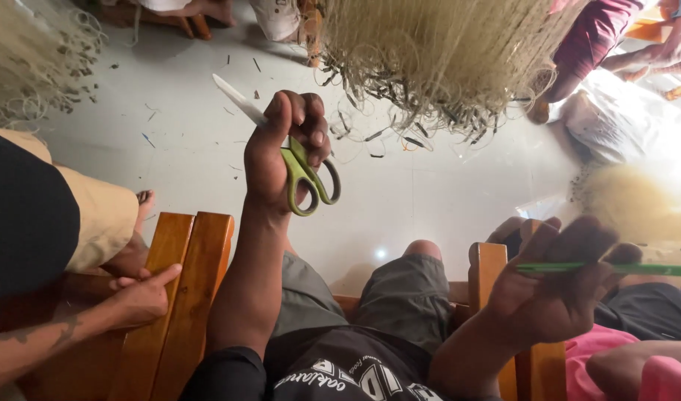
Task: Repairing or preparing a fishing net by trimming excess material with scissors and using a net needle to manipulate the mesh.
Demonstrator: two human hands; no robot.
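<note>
Green-handled steel scissors sit in left hand, grip closed w/ fingers thru loops, blade pointing far-left. Right hand, near-right, pinches thin green stick. Pale fibre netting hangs beyond, above grey floor.

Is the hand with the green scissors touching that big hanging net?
Apart. The head view shows the left hand holding the green scissors with bare pale floor plainly visible between them and the hanging net.
</note>
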